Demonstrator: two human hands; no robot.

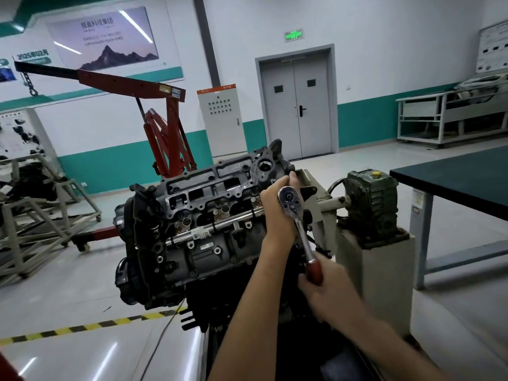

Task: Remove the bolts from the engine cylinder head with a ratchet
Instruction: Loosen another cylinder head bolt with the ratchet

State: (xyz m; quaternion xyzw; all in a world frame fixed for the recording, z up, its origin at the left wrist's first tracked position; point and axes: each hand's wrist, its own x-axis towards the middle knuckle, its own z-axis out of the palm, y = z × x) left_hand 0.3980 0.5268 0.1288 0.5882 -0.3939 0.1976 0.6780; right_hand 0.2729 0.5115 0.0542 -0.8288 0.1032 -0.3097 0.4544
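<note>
The engine with its grey cylinder head (209, 188) sits on a stand in the middle of the view, tilted toward me. A chrome ratchet (298, 224) with a dark red handle is held over the head's right end. My left hand (277, 213) cups the ratchet's round head from the left, its fingers reaching up along the cylinder head's right edge. My right hand (327, 287) is wrapped around the red handle below. Whatever is under the ratchet head, socket or bolt, is hidden by my left hand. Several small bolts show along the head's near face.
A green gearbox (371, 204) on the cream engine stand sits just right of my hands. A dark-topped table (450, 171) stands at the right. A red engine crane (167, 138) is behind the engine. Metal frames stand at the left. Yellow-black floor tape (82, 325) runs below.
</note>
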